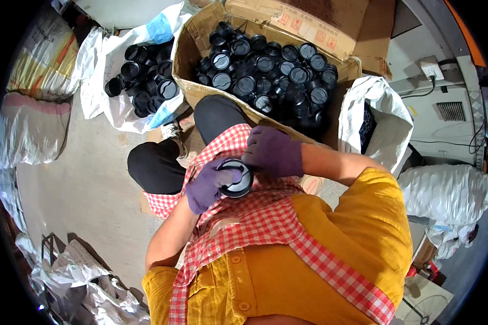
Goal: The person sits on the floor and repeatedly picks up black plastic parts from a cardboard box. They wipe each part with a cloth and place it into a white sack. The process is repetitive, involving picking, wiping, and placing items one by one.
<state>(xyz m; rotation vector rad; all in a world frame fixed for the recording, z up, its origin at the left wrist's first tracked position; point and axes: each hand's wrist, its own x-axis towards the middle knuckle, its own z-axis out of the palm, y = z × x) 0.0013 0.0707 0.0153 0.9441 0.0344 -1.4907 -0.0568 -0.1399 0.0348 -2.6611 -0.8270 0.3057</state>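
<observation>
In the middle of the frame, the person holds a round black lid (236,179) over the lap, just above a red and white checked apron (265,216). Both hands wear purple gloves. The left hand (209,184) is closed around the left side of the lid, with the thumb lying across its top. The right hand (274,151) is curled over the upper right edge of the lid and touches it there.

The lid looks like hard plastic. It is probably light and stiff, so it should not bend or break in a firm squeeze. Its shiny top may be a bit slippery, but the cloth gloves should help. The best place to hold it seems to be the round rim, with fingers on both sides.

At the top of the frame, a big cardboard box (200,49) is full of many more black lids (265,70). At the upper left, a white bag (106,65) holds another pile of them (146,76). More white bags sit at the right.
</observation>
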